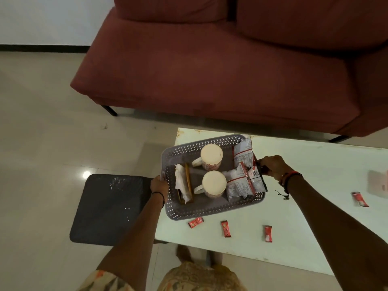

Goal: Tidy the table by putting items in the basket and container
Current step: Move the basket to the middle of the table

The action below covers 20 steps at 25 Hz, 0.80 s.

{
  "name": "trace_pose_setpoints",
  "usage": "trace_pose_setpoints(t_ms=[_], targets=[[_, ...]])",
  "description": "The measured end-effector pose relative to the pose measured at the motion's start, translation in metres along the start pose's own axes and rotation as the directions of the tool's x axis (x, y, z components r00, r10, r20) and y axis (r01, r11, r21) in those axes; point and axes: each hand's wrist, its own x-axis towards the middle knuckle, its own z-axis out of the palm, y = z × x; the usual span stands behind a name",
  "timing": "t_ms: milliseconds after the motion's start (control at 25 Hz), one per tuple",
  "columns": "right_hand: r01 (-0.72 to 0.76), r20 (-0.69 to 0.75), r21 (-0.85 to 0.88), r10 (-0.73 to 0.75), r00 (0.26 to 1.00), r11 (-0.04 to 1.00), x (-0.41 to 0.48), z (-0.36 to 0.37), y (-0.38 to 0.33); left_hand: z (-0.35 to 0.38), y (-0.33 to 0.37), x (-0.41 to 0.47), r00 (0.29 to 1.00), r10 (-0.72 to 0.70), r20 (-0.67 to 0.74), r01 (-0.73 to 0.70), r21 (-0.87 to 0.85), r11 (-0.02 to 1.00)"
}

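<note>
Basket (201,211) part-loaded, at table (315,206) left corner; sachets remain.
Left hand (159,184) and right hand (273,167) each grip a basket end; mugs (214,183), packets (241,181) inside; four sachets (226,228) loose.

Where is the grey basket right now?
In the head view, the grey basket sits at the white table's left end, overhanging its edge, gripped by the left hand and right hand; two mugs stand inside.

Red beaded bracelets (290,177), patterned garment (199,276)
</note>
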Motion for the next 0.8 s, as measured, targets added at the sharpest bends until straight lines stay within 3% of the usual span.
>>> trace_pose_setpoints(t_ms=[440, 600, 800], targets=[[-0.06, -0.104, 0.061, 0.066, 0.992, 0.996, -0.115, -0.045, 0.081, -0.042, -0.038, -0.1, 0.989, 0.13, 0.064, -0.138, 0.159, 0.978], [-0.018, -0.119, 0.053, 0.024, 0.993, 0.998, -0.149, -0.077, 0.117, -0.034, -0.048, -0.139, 0.977, 0.181, 0.109, -0.203, 0.251, 0.946], [-0.002, -0.139, 0.105, 0.016, 0.99, 0.994, -0.181, -0.131, 0.157, -0.002, -0.051, -0.187, 0.96, 0.216, 0.176, -0.254, 0.233, 0.939]])
